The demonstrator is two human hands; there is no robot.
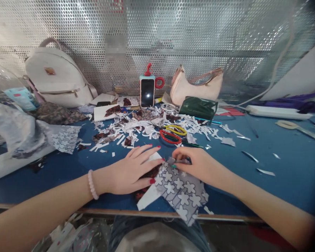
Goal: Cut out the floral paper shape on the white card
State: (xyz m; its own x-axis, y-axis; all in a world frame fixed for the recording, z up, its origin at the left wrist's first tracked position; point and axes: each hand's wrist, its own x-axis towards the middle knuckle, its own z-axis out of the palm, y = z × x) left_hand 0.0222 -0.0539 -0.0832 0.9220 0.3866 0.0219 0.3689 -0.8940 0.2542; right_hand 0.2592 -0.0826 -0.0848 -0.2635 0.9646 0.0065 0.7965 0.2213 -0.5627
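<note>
left hand (128,171) flat, right hand (196,164) pinching fabric (181,190)

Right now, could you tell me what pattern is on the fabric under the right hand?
White flowers on grey fabric, seen in the head view.

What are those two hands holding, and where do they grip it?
The right hand pinches the top edge of the grey flowered fabric. The left hand grips nothing; it presses flat on white paper and dark cloth.

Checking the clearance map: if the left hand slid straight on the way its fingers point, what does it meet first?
The left hand lies flat, fingers aimed at the right hand. It would probably meet that hand's fingertips, pinching the grey flower-print fabric; the gap looks slight.
</note>
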